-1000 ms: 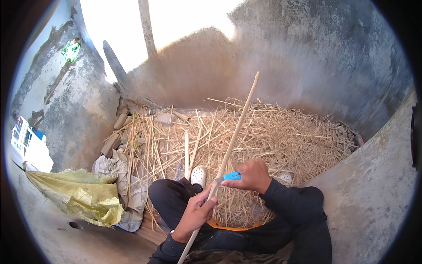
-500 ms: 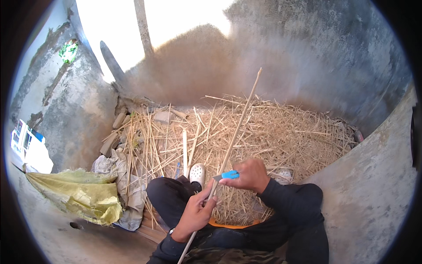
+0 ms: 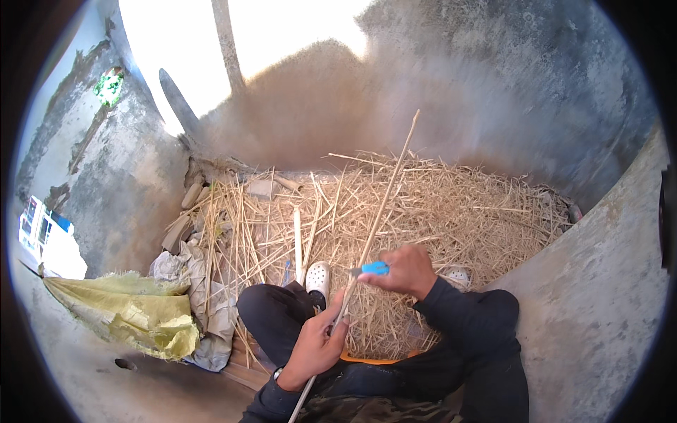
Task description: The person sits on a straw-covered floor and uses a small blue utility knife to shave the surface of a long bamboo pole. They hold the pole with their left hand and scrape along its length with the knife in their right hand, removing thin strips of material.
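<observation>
A long thin wooden stick [image 3: 389, 189] slants from my lap up over the straw. Its lower part is in my left hand [image 3: 316, 351], closed around it with the thumb along its side. My right hand [image 3: 409, 271] grips a blue-handled utility knife [image 3: 374, 268]. The knife's blade end meets the stick a little above my left hand. Both my forearms are in dark sleeves, and my knees are spread on either side of the stick.
Straw and shavings [image 3: 465, 211] cover the floor ahead. Loose thin strips [image 3: 243, 233] lie to the left, near a yellow woven sack [image 3: 134, 310] and a crumpled pale cloth [image 3: 211, 345]. Concrete walls [image 3: 451, 106] close in the far side and right. An orange rim [image 3: 381, 361] shows by my lap.
My right hand and the knife have moved slightly up along the stick, away from my left hand. My left hand stays nearly in place on the stick.
</observation>
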`<state>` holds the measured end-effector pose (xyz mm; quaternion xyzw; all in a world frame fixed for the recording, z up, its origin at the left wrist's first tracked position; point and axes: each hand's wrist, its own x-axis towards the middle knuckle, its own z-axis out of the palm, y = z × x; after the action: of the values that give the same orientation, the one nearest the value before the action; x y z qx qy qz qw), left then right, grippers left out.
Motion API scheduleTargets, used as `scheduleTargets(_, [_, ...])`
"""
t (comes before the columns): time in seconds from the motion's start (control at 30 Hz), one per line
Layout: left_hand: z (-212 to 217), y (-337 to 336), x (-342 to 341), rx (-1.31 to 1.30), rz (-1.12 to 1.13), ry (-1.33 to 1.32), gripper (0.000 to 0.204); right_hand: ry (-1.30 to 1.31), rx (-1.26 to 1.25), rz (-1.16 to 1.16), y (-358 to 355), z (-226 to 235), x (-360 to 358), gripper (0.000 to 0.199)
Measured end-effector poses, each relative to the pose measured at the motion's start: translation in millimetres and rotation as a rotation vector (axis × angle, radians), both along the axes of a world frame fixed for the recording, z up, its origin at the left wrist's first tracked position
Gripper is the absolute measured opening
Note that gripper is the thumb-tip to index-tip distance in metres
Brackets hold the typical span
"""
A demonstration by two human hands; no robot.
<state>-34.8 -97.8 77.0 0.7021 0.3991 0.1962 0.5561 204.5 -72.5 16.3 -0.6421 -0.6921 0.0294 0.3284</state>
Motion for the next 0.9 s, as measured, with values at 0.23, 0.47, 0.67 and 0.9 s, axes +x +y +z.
scheduleTargets(0.23, [1, -12, -5, -0.022, 0.019, 0.045, 0.051, 0.100, -0.140, -0.043, 12, -3, 15, 0.077])
scheduleTargets(0.47, [-2, -10, -7, 0.058, -0.011, 0.007, 0.052, 0.032, -0.008, 0.001, 9, -8, 9, 0.072])
scheduleTargets(0.67, [8, -23, -6, 0.044, -0.062, 0.082, 0.052, 0.170, -0.161, -0.398, 49, -28, 87, 0.079])
scheduleTargets(0.9, [10, -33, -13, 0.035, -0.114, 0.098, 0.054, 0.065, -0.106, -0.463, 72, -43, 137, 0.083])
